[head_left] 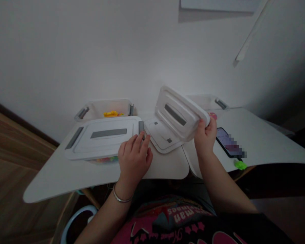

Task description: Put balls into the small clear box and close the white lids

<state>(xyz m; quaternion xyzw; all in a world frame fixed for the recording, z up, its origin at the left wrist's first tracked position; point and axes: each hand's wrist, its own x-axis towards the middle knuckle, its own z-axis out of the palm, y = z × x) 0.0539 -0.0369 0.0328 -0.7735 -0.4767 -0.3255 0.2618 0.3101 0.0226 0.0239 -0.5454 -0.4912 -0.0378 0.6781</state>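
A white storage box lid (183, 112) with a grey handle strip stands tilted up, its right edge pinched between the thumb and fingers of my right hand (205, 135). Under it, another white lid (165, 144) lies flat on the table. My left hand (134, 154) rests with fingers stretched out over the grey latch (141, 126) at the right end of a lidded storage box (106, 132). Colourful pieces (105, 159) show through that box's clear side. What lies behind the raised lid is partly hidden.
Behind stand a clear box (96, 106) holding yellow pieces (112, 113) and a second clear box (203, 101) at the right. A phone (226, 140) and a green piece (240, 165) lie on the right table (269, 149). The tables meet at a seam; a wall rises behind.
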